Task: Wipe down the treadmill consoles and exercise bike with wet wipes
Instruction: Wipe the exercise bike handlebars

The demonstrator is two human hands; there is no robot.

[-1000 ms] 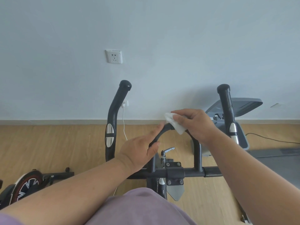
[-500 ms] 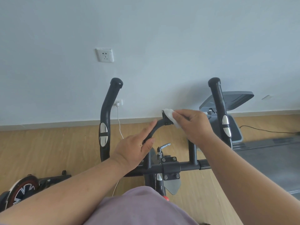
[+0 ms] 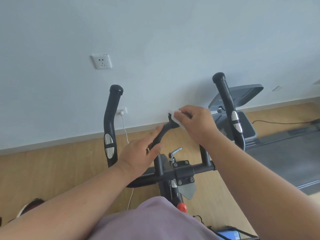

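Both hands [image 3: 195, 123] (wipe [image 3: 174, 116] rightward) grip handlebar [image 3: 161, 135].

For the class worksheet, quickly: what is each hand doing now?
Left hand: grips the centre handlebar loop.
Right hand: presses a wet wipe on it.

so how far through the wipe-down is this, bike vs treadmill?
Done: nothing can be confirmed; no surface shows visible wetness. In hand: the right hand presses the wet wipe on the top of the bike's centre loop bar, which the left hand steadies. Left: the two side grips are untouched now, and the treadmill console waits behind.
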